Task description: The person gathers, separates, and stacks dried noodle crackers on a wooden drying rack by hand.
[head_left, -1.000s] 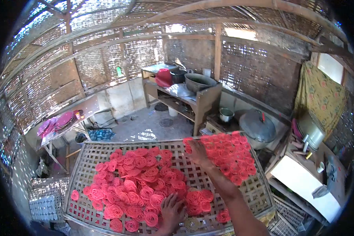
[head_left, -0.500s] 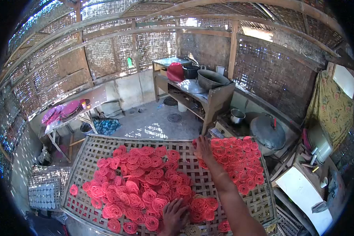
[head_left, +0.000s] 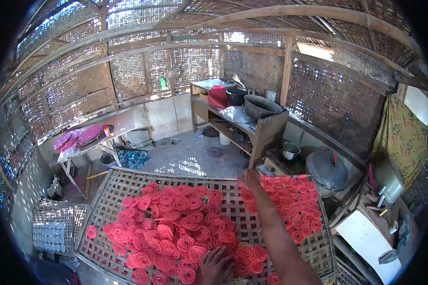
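A woven bamboo tray holds a loose heap of red lacy discs on its left and middle. On its right part, more red discs lie flat, side by side in rows. My left hand rests at the heap's lower right edge, fingers spread over the discs. My right hand reaches to the tray's far edge, at the left end of the rows; its fingers are blurred, and what they hold, if anything, cannot be made out. A small cluster of discs lies between my two arms.
Behind the tray stands a wooden shelf with a large pot. A lidded pot sits beyond the right corner. A low table with pink items is at the left, and a white-faced cabinet at the right.
The view has shifted, so the room appears farther right. My right hand has lifted its fingers from the discs at the tray's far edge. My left hand stays by the heap.
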`<state>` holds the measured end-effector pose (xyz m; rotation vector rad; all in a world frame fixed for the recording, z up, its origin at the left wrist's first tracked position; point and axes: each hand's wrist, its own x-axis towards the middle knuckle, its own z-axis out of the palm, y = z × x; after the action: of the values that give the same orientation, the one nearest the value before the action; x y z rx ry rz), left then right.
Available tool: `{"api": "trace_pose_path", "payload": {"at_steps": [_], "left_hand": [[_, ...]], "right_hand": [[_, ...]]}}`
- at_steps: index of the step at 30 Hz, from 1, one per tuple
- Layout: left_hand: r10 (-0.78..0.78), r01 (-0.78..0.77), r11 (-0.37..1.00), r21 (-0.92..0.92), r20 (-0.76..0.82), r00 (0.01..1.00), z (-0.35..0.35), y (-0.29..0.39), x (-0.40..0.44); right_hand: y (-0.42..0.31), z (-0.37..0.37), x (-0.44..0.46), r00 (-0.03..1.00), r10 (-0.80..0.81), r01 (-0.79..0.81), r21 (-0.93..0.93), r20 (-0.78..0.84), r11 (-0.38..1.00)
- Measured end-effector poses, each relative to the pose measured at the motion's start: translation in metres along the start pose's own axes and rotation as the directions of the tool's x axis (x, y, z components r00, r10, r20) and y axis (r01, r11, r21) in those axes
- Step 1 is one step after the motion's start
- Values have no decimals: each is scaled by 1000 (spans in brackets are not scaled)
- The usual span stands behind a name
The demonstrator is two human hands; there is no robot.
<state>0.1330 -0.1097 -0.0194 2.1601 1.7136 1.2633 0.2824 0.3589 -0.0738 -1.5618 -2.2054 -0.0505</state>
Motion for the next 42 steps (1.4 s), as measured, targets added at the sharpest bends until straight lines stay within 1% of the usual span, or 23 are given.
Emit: {"api": "trace_pose_path", "payload": {"at_steps": [2,5,8,9,12,13,16,17,18,19,20,21,23,26,27,30,31,33,34,35,38,39,42], "left_hand": [[-2,2,1000,7,18,1000,-2,-2,2],[-6,5,1000,21,26,1000,-1,-1,0],[-5,4,1000,27,31,1000,2,-2,-1],[-3,2,1000,29,31,1000,3,-4,0],[-16,14,998,62,35,999,9,-13,-1],[-25,21,997,69,54,998,7,-13,0],[-59,60,998,-23,36,998,4,-8,3],[-75,76,997,-18,48,996,-3,-4,6],[-214,223,948,-227,65,975,-10,3,11],[-343,359,834,-419,114,932,-19,13,17],[-452,471,665,-580,190,872,-26,19,25],[-418,396,668,-630,122,900,-28,22,35],[-367,246,661,-709,-20,930,-27,26,54],[-250,173,661,-731,3,968,-30,30,76],[-222,164,663,-730,17,975,-31,36,77],[-336,327,527,-785,162,928,-20,19,57],[-375,306,483,-820,122,919,-21,20,52],[-455,249,395,-884,48,889,-23,25,45],[-450,261,407,-875,57,891,-26,22,42],[-449,276,416,-867,68,891,-30,15,37],[-477,359,390,-848,147,867,-43,4,34],[-489,392,374,-840,180,853,-45,2,32],[-465,336,317,-887,163,870,-37,-13,25]], "right_hand": [[-14,-6,-9,996,85,-85,-21,21,996],[-29,-28,-24,999,31,-31,24,-8,999],[-48,-64,-39,1000,0,0,-3,6,1000],[-44,-67,-40,998,-66,66,-8,-13,998],[-52,-106,-50,993,-83,78,56,80,995],[-55,-117,-58,997,-77,73,136,25,988],[-78,-168,-76,996,-4,-17,240,87,971],[-89,-184,-85,1000,3,-5,305,6,952],[-96,-196,-91,1000,22,-18,373,-6,927],[-102,-206,-97,999,42,-31,441,-16,897],[-110,-216,-105,998,64,-42,508,-26,861],[-127,-231,-117,988,44,59,628,-146,776],[-143,-248,-134,990,34,71,684,-138,726],[-173,-262,-160,983,3,136,740,-184,658],[-179,-264,-167,983,10,134,749,-185,649],[-182,-262,-181,994,29,68,812,-104,579],[-179,-259,-187,998,35,31,837,-60,546],[-168,-237,-197,985,171,-52,921,-16,385],[-160,-220,-199,972,235,-90,951,19,297],[-151,-200,-198,957,274,-107,994,96,22],[-150,-196,-217,883,435,-209,978,178,24],[-150,-198,-226,892,411,-253,961,188,108],[-164,-206,-239,924,380,-149,960,51,235]]}}
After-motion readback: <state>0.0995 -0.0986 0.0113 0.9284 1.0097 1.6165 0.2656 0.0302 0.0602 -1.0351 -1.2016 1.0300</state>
